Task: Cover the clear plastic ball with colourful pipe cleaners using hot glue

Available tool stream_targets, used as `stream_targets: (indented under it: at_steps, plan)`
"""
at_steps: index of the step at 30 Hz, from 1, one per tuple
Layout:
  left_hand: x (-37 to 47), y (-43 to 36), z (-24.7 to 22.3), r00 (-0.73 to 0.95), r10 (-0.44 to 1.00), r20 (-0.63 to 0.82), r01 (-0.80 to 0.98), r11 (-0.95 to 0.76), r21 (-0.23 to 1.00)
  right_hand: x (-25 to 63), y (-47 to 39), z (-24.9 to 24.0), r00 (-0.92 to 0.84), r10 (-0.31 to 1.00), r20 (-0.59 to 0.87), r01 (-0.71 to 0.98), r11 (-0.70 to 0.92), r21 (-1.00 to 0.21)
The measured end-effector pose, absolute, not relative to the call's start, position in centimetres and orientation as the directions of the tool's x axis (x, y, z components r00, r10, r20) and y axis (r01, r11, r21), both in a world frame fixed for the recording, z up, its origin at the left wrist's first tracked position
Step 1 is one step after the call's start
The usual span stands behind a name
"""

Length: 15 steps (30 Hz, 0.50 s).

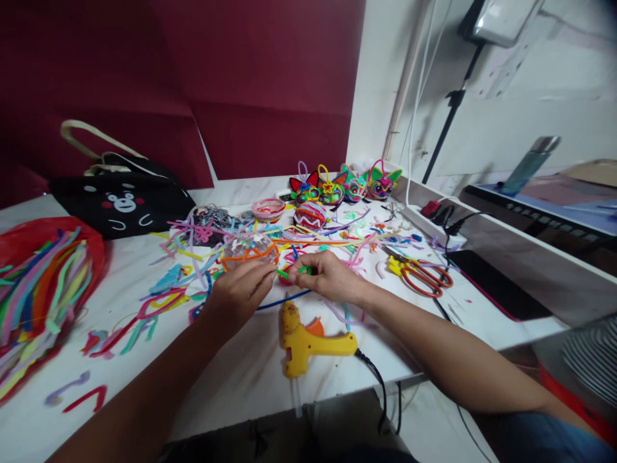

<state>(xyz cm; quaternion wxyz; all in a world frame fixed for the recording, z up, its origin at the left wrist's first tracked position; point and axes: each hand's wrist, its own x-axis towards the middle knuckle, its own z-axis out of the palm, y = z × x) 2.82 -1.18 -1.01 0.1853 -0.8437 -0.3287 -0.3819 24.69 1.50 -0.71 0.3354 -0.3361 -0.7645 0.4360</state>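
Note:
My left hand [245, 285] is closed, its thumb and forefinger pinching a short green pipe cleaner [283, 274]. My right hand [328, 275] pinches green fuzzy stem too, close to the left fingertips; whether it is the same piece I cannot tell. Just behind my left hand lies a clear plastic dome [250, 247] edged with an orange pipe cleaner. Below my hands a yellow hot glue gun [308, 344] rests on its side, its nozzle toward my fingers. A blue pipe cleaner [284, 301] runs across the table behind the nozzle.
Several colourful cat-face ornaments [354, 185] stand at the back. Orange-handled scissors [421, 276] and a dark phone [499, 285] lie at right, near a power strip [436, 225]. At left are a red bag of pipe cleaners [91, 257] and a black bag [120, 202]. Cut scraps litter the table.

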Motion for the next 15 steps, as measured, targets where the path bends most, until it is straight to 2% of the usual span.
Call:
stream_targets:
  at_steps: [15]
  plan:
    - [4.8, -2.3, -1.7, 0.353, 0.521, 0.777, 0.741, -0.663, 0.107, 24.0, 0.7, -0.7, -0.591, 0.769, 0.243, 0.252, 0.463, -0.850]
